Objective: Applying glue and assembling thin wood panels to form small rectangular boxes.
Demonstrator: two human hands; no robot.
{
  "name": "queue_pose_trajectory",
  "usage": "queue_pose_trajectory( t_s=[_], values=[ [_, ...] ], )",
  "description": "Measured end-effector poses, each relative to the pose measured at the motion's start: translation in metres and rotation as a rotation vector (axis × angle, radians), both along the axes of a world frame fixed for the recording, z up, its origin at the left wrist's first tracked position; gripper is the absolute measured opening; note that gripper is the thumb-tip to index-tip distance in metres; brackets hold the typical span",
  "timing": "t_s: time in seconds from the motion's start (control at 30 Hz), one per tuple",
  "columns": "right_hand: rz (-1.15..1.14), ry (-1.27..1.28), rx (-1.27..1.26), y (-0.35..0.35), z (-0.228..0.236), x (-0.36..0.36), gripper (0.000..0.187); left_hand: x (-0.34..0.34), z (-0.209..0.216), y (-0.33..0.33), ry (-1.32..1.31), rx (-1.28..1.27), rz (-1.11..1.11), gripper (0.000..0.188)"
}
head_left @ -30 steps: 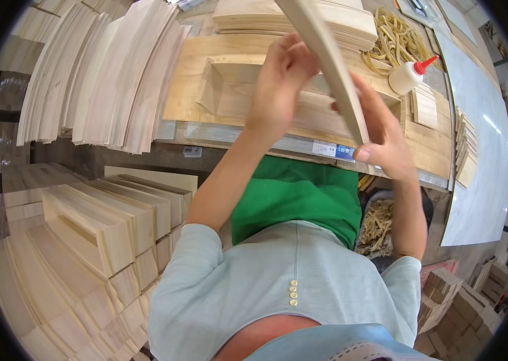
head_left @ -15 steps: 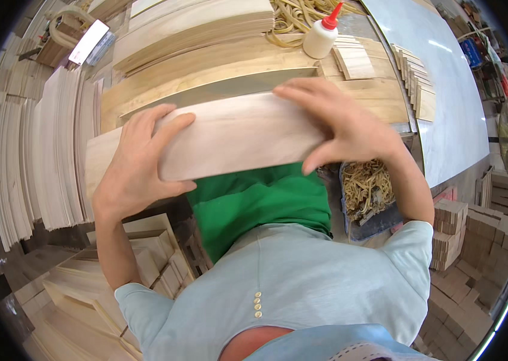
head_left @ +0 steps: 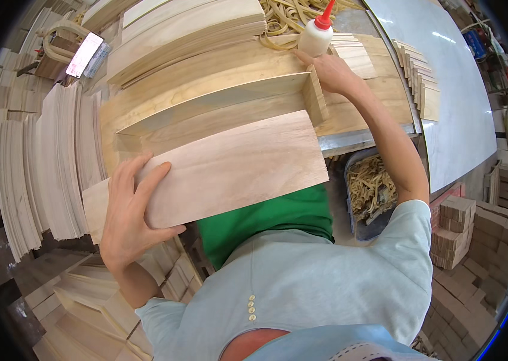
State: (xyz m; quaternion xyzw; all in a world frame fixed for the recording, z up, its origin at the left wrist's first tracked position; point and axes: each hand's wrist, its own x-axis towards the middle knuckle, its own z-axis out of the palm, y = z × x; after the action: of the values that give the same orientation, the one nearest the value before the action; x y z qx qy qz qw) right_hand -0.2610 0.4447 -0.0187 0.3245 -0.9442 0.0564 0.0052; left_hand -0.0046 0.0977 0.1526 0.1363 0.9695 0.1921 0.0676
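My left hand [head_left: 128,210] grips a pale thin wooden board [head_left: 236,171], its fingers on top and its thumb at the near edge. The board lies tilted across my lap and the bench edge, its right end free. My right hand [head_left: 332,73] is at the base of a white glue bottle [head_left: 315,40] with a red nozzle cap, its digits around the lower part and partly hidden. The bottle stands upright. Between board and bottle sits a long shallow wooden frame [head_left: 316,96] with thin walls, its right end just below my right hand.
Stacked boards [head_left: 188,36] lie at the back, and more board stacks [head_left: 64,162] stand at left. Small wooden slats [head_left: 353,55] lie beside the bottle. A phone [head_left: 84,55] leans at back left. A bin of wood strips [head_left: 371,189] stands below the bench's right side.
My right hand has let go of the board's right end and reached away to the glue bottle. My left hand keeps the board, which has dropped slightly nearer, uncovering more of the frame.
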Motion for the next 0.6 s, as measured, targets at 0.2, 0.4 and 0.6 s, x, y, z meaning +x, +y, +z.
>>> queue_pose_trajectory(
  t_s=[0.2,0.4,0.6],
  values=[
    [-0.030,-0.034,0.049,-0.011,-0.002,-0.005,0.045,0.005,-0.006,-0.001,0.013,0.060,-0.013,0.092],
    [0.002,-0.013,-0.043,-0.002,-0.009,-0.006,0.043,0.005,-0.011,0.002,0.010,0.092,-0.030,0.092],
    [-0.354,-0.333,-0.606,0.025,0.058,0.040,0.035,0.005,-0.015,-0.011,-0.018,0.201,0.065,0.093]
  ],
)
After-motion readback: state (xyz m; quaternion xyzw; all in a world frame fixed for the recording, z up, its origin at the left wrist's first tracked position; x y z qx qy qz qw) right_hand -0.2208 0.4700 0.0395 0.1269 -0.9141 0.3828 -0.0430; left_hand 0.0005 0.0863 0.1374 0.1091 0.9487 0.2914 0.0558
